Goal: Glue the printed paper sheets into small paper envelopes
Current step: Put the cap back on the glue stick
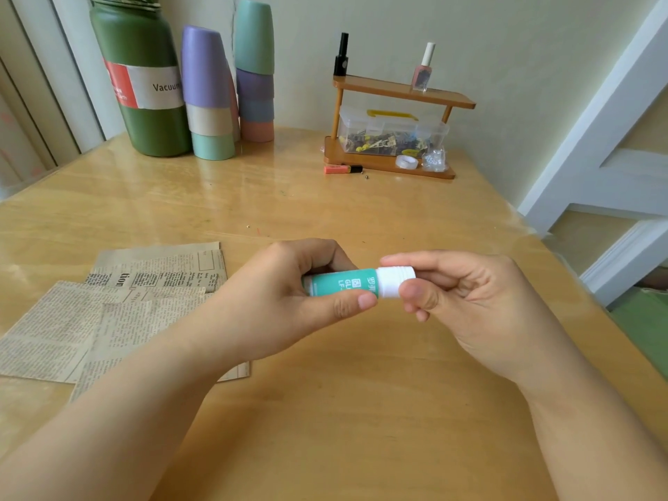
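Both forearms reach in over the wooden table (361, 211). Left hand (274, 301) grips the teal body of the glue stick (343, 282), held level above the table centre. Right hand (470, 301) pinches the white cap (394, 280) between thumb and fingers. Printed paper sheets (108, 320) lie flat, overlapping, under the left forearm. Stacked cups (209, 103) and a green flask (141, 74) stand at the far edge

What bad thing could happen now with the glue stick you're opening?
The right hand pinches the white cap while the left hand grips the glue stick above the table. If the cap pops off suddenly, it might drop and roll away. The printed paper sheets lie loosely overlapped under the left forearm, so a careless arm move could shift or crease them.
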Action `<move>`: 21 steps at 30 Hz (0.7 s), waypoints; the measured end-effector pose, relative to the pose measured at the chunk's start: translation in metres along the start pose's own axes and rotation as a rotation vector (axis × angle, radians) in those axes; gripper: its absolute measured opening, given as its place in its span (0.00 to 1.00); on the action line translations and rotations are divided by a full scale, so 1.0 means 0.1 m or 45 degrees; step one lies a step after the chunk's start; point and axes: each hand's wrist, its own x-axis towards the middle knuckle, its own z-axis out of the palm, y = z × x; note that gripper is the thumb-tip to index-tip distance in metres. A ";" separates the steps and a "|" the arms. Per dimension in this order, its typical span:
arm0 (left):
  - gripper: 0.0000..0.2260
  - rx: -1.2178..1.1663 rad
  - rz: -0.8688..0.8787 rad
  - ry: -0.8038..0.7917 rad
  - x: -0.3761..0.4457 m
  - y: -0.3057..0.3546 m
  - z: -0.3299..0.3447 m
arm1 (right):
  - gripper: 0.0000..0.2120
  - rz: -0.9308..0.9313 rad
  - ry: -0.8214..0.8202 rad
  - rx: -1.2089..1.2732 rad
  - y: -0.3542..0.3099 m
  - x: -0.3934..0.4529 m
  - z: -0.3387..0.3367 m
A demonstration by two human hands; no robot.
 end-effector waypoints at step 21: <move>0.16 -0.256 0.034 -0.208 -0.04 0.05 0.30 | 0.29 0.410 -0.104 0.645 0.04 0.04 0.21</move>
